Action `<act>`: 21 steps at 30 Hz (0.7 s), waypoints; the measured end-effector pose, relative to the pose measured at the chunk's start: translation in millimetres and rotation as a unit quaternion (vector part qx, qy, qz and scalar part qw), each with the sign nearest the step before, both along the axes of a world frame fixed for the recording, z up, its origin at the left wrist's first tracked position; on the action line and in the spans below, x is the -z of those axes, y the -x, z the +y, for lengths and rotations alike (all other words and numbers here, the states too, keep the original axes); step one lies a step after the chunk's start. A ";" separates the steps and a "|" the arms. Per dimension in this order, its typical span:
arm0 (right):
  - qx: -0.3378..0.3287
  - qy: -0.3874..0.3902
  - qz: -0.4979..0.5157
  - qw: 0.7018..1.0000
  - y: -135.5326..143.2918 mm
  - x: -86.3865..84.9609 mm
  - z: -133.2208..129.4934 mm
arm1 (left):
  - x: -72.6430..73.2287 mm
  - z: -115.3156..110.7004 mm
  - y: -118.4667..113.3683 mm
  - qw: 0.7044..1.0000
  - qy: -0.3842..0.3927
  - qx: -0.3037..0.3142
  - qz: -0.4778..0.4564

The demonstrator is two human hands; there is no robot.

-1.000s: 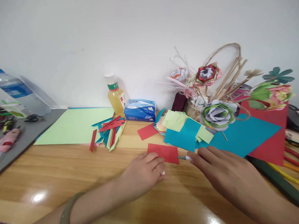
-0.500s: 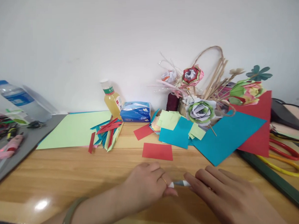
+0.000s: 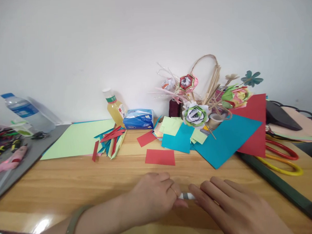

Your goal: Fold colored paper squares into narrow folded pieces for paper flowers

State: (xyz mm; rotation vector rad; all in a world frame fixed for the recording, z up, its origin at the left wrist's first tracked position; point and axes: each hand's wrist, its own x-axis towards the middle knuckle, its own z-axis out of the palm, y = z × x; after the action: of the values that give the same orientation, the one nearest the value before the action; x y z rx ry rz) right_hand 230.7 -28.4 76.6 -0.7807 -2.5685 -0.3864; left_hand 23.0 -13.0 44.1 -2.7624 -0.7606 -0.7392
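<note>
1. Since the earlier frames, the pen has come back from the red card to the near side; its pointed tip no longer shows, only a short white-and-grey length.
2. Both hands grip the pen: the left hand is curled round one end, and the right hand pinches the other, its remaining fingers loosely bent.
3. Lying level between the two hands, the pen is over the near part of the wooden table.
4. Bare wood separates the hands from the red card, and a wider open stretch runs left above the left forearm, as far as the grey mat.
5. To the right, room is bounded by a dark green bar slanting towards the lower right corner; beyond it lie a red loop and a yellow loop.
6. Farther back, folded strips, a blue card and a large blue sheet limit the open wood.
7. Behind these, the tissue pack, the yellow drink bottle and paper flowers stand near the wall.
</note>
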 end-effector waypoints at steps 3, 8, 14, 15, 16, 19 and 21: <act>-0.007 -0.017 0.014 1.000 1.5 1.8 -1.8 | -5.0 -4.6 -3.9 0.999 0.020 -0.010 0.033; -0.012 -0.011 0.024 1.000 -1.7 7.5 -9.3 | -14.5 -10.9 -9.9 0.989 0.100 -0.020 0.111; 0.004 0.082 0.021 0.996 -8.3 25.1 -1.6 | -23.9 -3.2 -27.2 0.964 0.191 -0.063 0.174; 0.002 0.083 0.018 0.996 -13.7 26.2 5.2 | -27.9 0.7 -28.4 0.961 0.198 -0.084 0.172; -0.003 0.077 0.017 0.997 -21.1 25.7 13.2 | -32.6 4.8 -28.2 0.961 0.201 -0.103 0.158; 0.050 0.059 0.102 0.992 -50.9 12.5 35.7 | -46.6 15.1 -22.3 0.972 0.188 -0.132 0.058; 0.134 0.041 0.225 0.964 -67.3 -2.9 43.0 | -51.3 18.2 -19.9 0.964 0.237 -0.124 -0.004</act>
State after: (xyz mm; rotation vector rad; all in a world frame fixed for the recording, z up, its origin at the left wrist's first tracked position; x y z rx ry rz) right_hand 298.0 14.5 79.5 -1.1096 -2.0715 -0.1569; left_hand 42.9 5.1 95.3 -2.9757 -1.4186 -0.5781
